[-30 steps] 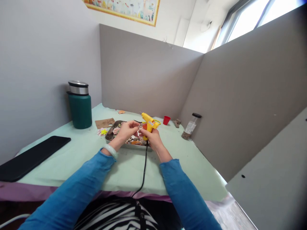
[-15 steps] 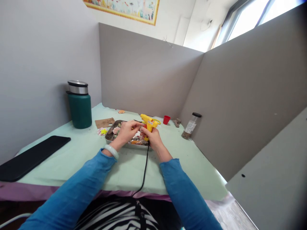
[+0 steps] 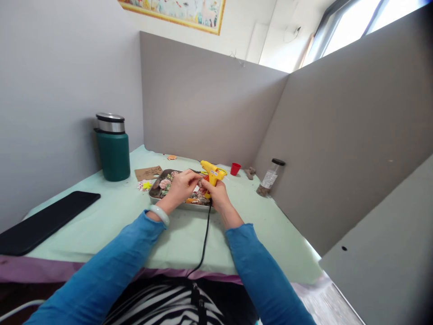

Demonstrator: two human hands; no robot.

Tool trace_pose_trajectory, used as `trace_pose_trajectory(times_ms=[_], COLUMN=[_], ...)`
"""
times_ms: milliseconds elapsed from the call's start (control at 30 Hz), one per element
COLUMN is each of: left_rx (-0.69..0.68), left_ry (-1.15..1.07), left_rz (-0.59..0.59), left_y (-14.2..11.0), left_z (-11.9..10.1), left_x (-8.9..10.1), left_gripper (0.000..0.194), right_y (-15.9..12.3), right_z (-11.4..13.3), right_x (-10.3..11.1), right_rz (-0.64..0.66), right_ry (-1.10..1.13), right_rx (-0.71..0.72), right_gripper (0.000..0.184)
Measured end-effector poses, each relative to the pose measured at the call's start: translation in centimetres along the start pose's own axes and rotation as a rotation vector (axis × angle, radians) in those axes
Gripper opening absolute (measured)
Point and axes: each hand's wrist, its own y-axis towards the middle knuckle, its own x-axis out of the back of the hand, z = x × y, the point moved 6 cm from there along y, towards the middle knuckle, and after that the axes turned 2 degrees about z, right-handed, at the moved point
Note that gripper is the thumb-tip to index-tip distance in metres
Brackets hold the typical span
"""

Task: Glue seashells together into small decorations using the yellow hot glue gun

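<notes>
My right hand point(image 3: 218, 193) is wrapped round the handle of a yellow hot glue gun point(image 3: 212, 171), whose nozzle points up and to the left. A black cord point(image 3: 206, 234) runs down from its grip over the table's front edge. Close beside it, my left hand point(image 3: 184, 184) has its fingers pinched together, nearly meeting the right thumb; what they hold, if anything, is too small to make out. Under both hands lies a metal tray point(image 3: 156, 197) filled with shells and small decorative pieces, partly covered by the hands.
A green flask point(image 3: 113, 155) and a black flat pad point(image 3: 47, 221) are at left. Brown cardboard point(image 3: 148, 173) and a yellow flower-like piece point(image 3: 146, 185) lie left of the tray. A red cup point(image 3: 235, 169) and a black-lidded jar point(image 3: 270, 178) stand at right. Grey partitions point(image 3: 209, 99) enclose the table.
Both hands stay over the tray, the glue gun having shifted very slightly to the right. My left fingers remain pinched near the right thumb.
</notes>
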Motion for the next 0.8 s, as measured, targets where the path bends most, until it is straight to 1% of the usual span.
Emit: trace_pose_trajectory(times_ms=[100, 167, 267, 400, 467, 533, 600, 700, 800], left_rx=[-0.038, -0.042, -0.013, 0.017, 0.056, 0.129, 0.203, 0.275, 0.323], left_ry=[0.032, 0.011, -0.029, -0.078, -0.12, -0.185, -0.276, -0.397, -0.412], left_rz=[0.002, -0.001, 0.002, 0.016, -0.01, -0.012, 0.038, 0.118, 0.106], left_y=[-0.1, -0.1, -0.2, 0.0, 0.1, 0.2, 0.2, 0.0, 0.0], left_z=[-0.2, -0.1, 0.1, 0.0, 0.2, 0.8, 1.4, 1.9, 2.2], left_x=[-0.2, -0.3, -0.4, -0.4, -0.2, -0.2, -0.7, -1.5, -1.5], left_gripper=[0.023, 0.023, 0.026, 0.03, 0.028, 0.024, 0.024, 0.031, 0.033], right_y=[0.0, 0.0, 0.1, 0.3, 0.4, 0.5, 0.6, 0.7, 0.7], right_z=[0.1, 0.2, 0.1, -0.2, -0.4, -0.5, -0.7, -0.9, -1.0], right_x=[0.0, 0.0, 0.0, 0.1, 0.1, 0.2, 0.4, 0.5, 0.4], right_rz=[0.0, 0.006, 0.002, -0.006, 0.004, 0.01, 0.015, 0.023, 0.014], right_ry=[-0.005, -0.005, 0.007, 0.05, 0.077, 0.101, 0.112, 0.116, 0.105], right_rx=[-0.001, 0.003, 0.001, -0.02, -0.029, -0.031, -0.025, -0.021, -0.039], right_gripper=[0.032, 0.03, 0.03, 0.035, 0.038, 0.04, 0.04, 0.039, 0.04])
